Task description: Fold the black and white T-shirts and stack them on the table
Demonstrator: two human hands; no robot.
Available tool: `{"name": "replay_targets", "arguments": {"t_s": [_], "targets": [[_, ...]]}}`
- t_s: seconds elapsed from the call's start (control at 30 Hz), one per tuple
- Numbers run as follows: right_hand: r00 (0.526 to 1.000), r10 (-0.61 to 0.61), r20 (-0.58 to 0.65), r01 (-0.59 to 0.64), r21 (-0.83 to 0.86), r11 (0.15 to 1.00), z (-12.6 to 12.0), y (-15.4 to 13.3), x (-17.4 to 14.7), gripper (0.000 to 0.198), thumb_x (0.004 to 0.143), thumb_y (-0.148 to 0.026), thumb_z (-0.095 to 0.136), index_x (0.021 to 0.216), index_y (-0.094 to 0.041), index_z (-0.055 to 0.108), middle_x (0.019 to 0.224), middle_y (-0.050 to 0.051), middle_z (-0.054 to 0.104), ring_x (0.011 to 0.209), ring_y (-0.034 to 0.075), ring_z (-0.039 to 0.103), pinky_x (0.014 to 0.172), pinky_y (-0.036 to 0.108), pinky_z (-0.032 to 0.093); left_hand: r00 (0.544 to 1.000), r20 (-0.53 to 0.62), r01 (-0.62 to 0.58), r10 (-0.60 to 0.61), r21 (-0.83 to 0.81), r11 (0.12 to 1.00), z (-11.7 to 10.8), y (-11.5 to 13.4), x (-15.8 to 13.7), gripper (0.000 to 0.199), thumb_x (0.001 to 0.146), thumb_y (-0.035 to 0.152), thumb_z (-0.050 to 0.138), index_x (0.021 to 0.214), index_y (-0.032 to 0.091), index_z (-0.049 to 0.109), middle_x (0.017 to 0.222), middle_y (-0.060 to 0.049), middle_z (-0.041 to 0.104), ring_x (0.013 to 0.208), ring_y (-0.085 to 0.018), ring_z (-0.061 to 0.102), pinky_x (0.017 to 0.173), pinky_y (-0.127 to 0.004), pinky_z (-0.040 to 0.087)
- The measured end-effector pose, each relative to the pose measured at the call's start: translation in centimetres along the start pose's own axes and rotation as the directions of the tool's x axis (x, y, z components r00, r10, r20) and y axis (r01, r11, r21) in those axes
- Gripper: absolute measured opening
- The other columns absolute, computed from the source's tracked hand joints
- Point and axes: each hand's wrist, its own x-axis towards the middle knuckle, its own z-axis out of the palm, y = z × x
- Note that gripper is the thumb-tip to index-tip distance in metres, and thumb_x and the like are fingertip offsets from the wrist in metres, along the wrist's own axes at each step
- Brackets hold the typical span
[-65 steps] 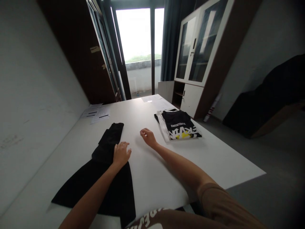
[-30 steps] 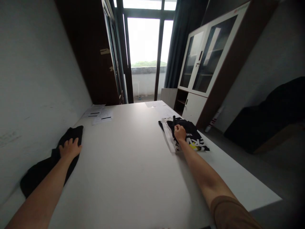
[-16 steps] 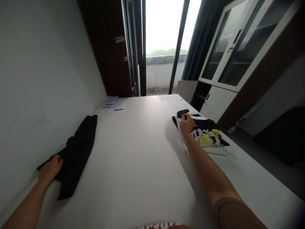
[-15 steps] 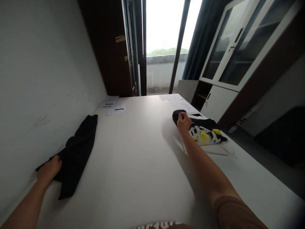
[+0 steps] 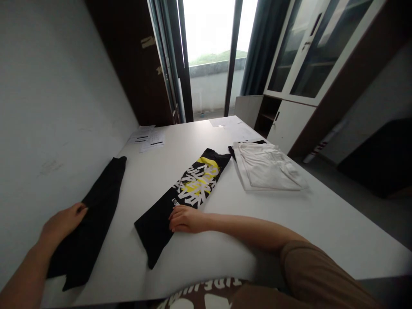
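Observation:
A folded black garment [image 5: 96, 219] lies along the wall side of the white table. My left hand [image 5: 66, 221] rests at its edge, fingers closed on the cloth. Near the middle lies a folded black T-shirt [image 5: 196, 180] with white lettering and yellow patches, stretched out slantwise. My right hand [image 5: 188, 219] is at its near edge, fingers curled down on the fabric just below the print; the thumb side is partly hidden.
Right of the T-shirt is a pile of folded white clothes [image 5: 267, 167], with some black cloth showing at its far side. Paper sheets [image 5: 149, 137] lie at the table's far left. A white cabinet [image 5: 294, 120] stands beyond the right edge.
The printed T-shirt has come off the white pile to the middle with my right hand, moving left and nearer. My left hand remains on the black garment, which appears shifted slightly closer.

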Motion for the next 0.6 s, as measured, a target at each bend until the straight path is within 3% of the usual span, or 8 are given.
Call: {"name": "replay_targets", "arguments": {"t_s": [0.07, 0.13, 0.23, 0.33, 0.4, 0.47, 0.53, 0.6], "targets": [[0.996, -0.075, 0.041, 0.074, 0.022, 0.997, 0.4, -1.5, 0.7, 0.015, 0.104, -0.03, 0.059, 0.102, -0.022, 0.072, 0.109, 0.005, 0.076, 0.12, 0.015, 0.062, 0.109, 0.028, 0.038, 0.98, -0.044, -0.196, 0.195, -0.02, 0.98, -0.3, 6.4, 0.2, 0.036, 0.096, 0.05, 0.041, 0.109, 0.026, 0.065, 0.097, -0.005, 0.075, 0.086, -0.026, 0.068, 0.071, -0.031, 0.043], [0.991, -0.121, 0.06, 0.122, -0.001, 0.993, 0.2, -2.7, 1.0, 0.015, 0.103, -0.032, 0.06, 0.102, -0.022, 0.072, 0.115, 0.005, 0.075, 0.126, 0.016, 0.059, 0.113, 0.03, 0.034, 0.924, -0.069, -0.382, 0.376, -0.121, 0.916, -0.4, 13.8, -0.2, 0.035, 0.097, 0.046, 0.042, 0.107, 0.025, 0.068, 0.101, -0.006, 0.075, 0.09, -0.026, 0.068, 0.073, -0.032, 0.044], [0.996, -0.092, 0.009, 0.092, -0.065, 0.994, -1.6, -3.2, 0.1, 0.018, 0.104, -0.035, 0.058, 0.101, -0.022, 0.071, 0.112, 0.006, 0.075, 0.119, 0.017, 0.061, 0.109, 0.031, 0.039, 0.765, -0.155, -0.625, 0.625, -0.414, 0.662, 0.0, 24.5, -1.6, 0.032, 0.097, 0.044, 0.048, 0.1, 0.022, 0.071, 0.1, -0.006, 0.074, 0.09, -0.022, 0.067, 0.079, -0.031, 0.049], [0.967, 0.101, -0.233, -0.135, -0.136, 0.981, -5.1, -1.3, -2.8, 0.024, 0.105, -0.035, 0.053, 0.094, -0.021, 0.069, 0.091, 0.006, 0.072, 0.092, 0.017, 0.065, 0.089, 0.03, 0.048, 0.693, -0.236, -0.634, 0.681, -0.649, 0.42, 1.5, 33.2, -3.4, 0.031, 0.099, 0.038, 0.046, 0.099, 0.021, 0.071, 0.099, -0.005, 0.074, 0.091, -0.019, 0.068, 0.083, -0.03, 0.052], [0.834, 0.219, -0.506, -0.351, -0.181, 0.919, -8.1, 1.3, -6.0, 0.029, 0.105, -0.036, 0.05, 0.086, -0.021, 0.066, 0.082, 0.005, 0.068, 0.08, 0.018, 0.062, 0.08, 0.031, 0.048, 0.658, -0.274, -0.689, 0.702, -0.596, 0.413, 3.2, 38.0, -4.9, 0.024, 0.097, 0.03, 0.05, 0.094, 0.02, 0.072, 0.098, -0.006, 0.073, 0.094, -0.021, 0.067, 0.088, -0.034, 0.053], [0.554, 0.3, -0.776, -0.608, -0.132, 0.783, -11.1, 4.4, -9.9, 0.032, 0.105, -0.036, 0.045, 0.084, -0.021, 0.063, 0.083, 0.006, 0.066, 0.08, 0.019, 0.06, 0.078, 0.032, 0.047, 0.565, -0.311, -0.798, 0.765, -0.441, 0.41, 5.1, 42.2, -6.5, 0.018, 0.094, 0.027, 0.056, 0.094, 0.021, 0.073, 0.109, -0.009, 0.071, 0.112, -0.026, 0.062, 0.103, -0.043, 0.047], [0.293, 0.33, -0.897, -0.82, -0.058, 0.569, -13.8, 7.1, -13.9, 0.032, 0.103, -0.034, 0.041, 0.084, -0.02, 0.063, 0.085, 0.008, 0.064, 0.085, 0.022, 0.058, 0.082, 0.034, 0.046, 0.483, -0.337, -0.868, 0.808, -0.307, 0.391, 6.9, 45.8, -7.9, 0.022, 0.092, 0.027, 0.061, 0.11, 0.022, 0.072, 0.128, -0.012, 0.066, 0.131, -0.03, 0.052, 0.116, -0.051, 0.035], [0.156, 0.377, -0.913, -0.939, -0.018, 0.344, -15.8, 9.1, -17.4, 0.027, 0.099, -0.032, 0.043, 0.092, -0.019, 0.065, 0.097, 0.011, 0.065, 0.099, 0.026, 0.056, 0.092, 0.037, 0.043, 0.447, -0.321, -0.891, 0.835, -0.238, 0.386, 8.3, 48.7, -8.5, 0.04, 0.095, 0.033, 0.06, 0.133, 0.024, 0.064, 0.148, -0.015, 0.054, 0.145, -0.034, 0.038, 0.122, -0.059, 0.022]]}}
